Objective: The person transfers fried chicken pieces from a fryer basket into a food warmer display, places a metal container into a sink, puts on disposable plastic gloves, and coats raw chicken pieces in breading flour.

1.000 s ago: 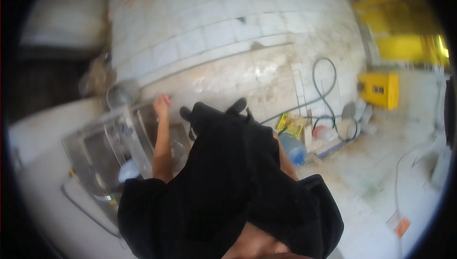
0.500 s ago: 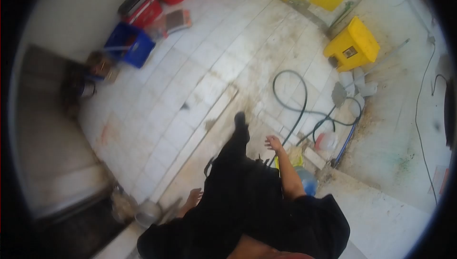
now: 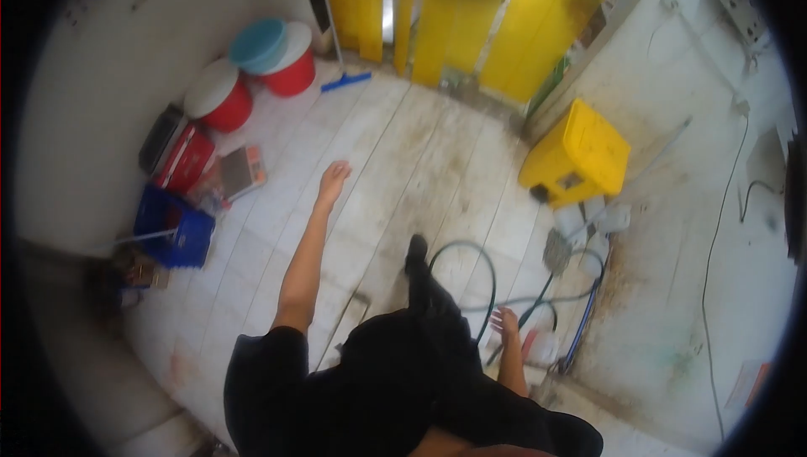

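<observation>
My left hand [image 3: 335, 178] reaches forward over the white tiled floor [image 3: 370, 205], its fingers loosely bent and nothing in them. Low at my right side, my right hand [image 3: 505, 322] is open with its fingers apart, also holding nothing. Nearest to it in view are the dark green hose [image 3: 492, 276], looped on the floor, and a red and clear plastic container [image 3: 540, 346]. One dark shoe [image 3: 415, 253] shows ahead of my black clothing.
A yellow bin [image 3: 580, 158] stands by the right wall, with yellow strip panels [image 3: 462, 20] at the back. Along the left are red buckets [image 3: 223, 104], a blue crate [image 3: 172, 226], a scale [image 3: 243, 173] and a blue squeegee [image 3: 345, 81].
The view has moved forward and tilted up, showing more of the yellow panels. My left hand has swung from beside my body to far in front; my right hand sits lower in view.
</observation>
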Available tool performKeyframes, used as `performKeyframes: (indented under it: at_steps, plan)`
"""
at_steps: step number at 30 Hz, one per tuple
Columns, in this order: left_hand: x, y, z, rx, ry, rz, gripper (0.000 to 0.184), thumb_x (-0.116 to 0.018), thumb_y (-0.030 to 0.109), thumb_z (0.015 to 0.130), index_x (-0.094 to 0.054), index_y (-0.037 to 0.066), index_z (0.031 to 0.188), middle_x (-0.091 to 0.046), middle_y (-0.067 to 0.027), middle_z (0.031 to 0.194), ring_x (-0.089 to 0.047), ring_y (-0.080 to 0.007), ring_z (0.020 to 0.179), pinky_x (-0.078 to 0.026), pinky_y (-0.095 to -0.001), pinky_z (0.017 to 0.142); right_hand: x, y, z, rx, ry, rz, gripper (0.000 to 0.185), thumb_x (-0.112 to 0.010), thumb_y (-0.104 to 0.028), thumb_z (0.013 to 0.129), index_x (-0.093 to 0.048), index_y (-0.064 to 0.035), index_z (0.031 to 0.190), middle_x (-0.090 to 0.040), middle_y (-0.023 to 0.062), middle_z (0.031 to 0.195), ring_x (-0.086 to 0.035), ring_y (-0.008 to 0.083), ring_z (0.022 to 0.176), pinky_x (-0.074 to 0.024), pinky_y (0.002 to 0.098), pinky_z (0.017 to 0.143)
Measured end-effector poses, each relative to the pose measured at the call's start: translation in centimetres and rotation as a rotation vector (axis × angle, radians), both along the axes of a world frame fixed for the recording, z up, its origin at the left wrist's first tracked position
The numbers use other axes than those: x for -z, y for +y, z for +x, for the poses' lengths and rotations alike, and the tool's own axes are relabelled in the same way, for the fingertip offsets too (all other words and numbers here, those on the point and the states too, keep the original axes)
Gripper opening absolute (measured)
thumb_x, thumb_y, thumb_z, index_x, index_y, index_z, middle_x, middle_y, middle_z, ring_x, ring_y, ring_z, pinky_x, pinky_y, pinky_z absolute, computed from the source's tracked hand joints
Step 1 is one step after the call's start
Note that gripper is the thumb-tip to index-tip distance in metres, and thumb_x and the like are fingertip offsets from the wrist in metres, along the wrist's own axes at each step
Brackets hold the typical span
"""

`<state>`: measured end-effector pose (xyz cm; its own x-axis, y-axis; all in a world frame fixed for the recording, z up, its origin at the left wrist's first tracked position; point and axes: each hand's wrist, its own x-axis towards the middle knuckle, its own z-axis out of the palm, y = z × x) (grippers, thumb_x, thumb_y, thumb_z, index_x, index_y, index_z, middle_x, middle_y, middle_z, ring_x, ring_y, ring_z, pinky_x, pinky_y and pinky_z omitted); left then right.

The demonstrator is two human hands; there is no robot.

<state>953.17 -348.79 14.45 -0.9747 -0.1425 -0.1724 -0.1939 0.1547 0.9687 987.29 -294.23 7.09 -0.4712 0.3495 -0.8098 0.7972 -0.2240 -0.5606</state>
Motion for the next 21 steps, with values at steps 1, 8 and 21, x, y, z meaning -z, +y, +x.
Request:
performKeyframes:
  at_steps: [1, 8, 21]
  plan:
    - [-1.6, 2.0, -4.6, 0.019, -0.004, -0.031, 0.038, -0.052, 0.033, 0.096, -0.057, 0.012, 0.127, -0.068, -0.005, 0.111, -0.063, -0.0164, 0.101, -0.047, -0.0337, 0.082, 0.3, -0.1, -5.6, -0.053, 0.019, 0.002, 0.04, -0.055, -0.033, 0.094, -0.054, -0.0052, 0.123, -0.066, 0.0113, 0.104, -0.065, 0.0226, 0.08, -0.0503, 0.0335, 0.066]
    - [-3.8, 13.9, -25.5, 0.114, -0.047, -0.038, 0.037, -0.063, 0.024, 0.095, -0.059, 0.005, 0.125, -0.065, -0.0112, 0.119, -0.06, -0.021, 0.112, -0.046, -0.0322, 0.096, 2.6, -0.6, -60.5, -0.751, 0.69, 0.483, 0.039, -0.055, -0.037, 0.097, -0.062, -0.0031, 0.113, -0.065, 0.0081, 0.088, -0.06, 0.0155, 0.079, -0.0487, 0.0307, 0.068]
    - [-13.8, 31.0, -91.9, 0.682, 0.806, -1.228, 0.037, -0.06, 0.012, 0.087, -0.061, 0.01, 0.124, -0.057, -0.0111, 0.134, -0.044, -0.0281, 0.134, -0.036, -0.0411, 0.109, -28.2, -6.2, -135.3, -0.705, 1.31, 0.284, 0.044, -0.052, -0.011, 0.097, -0.043, -0.0037, 0.14, -0.056, 0.0146, 0.135, -0.058, 0.0268, 0.117, -0.0453, 0.0371, 0.099]
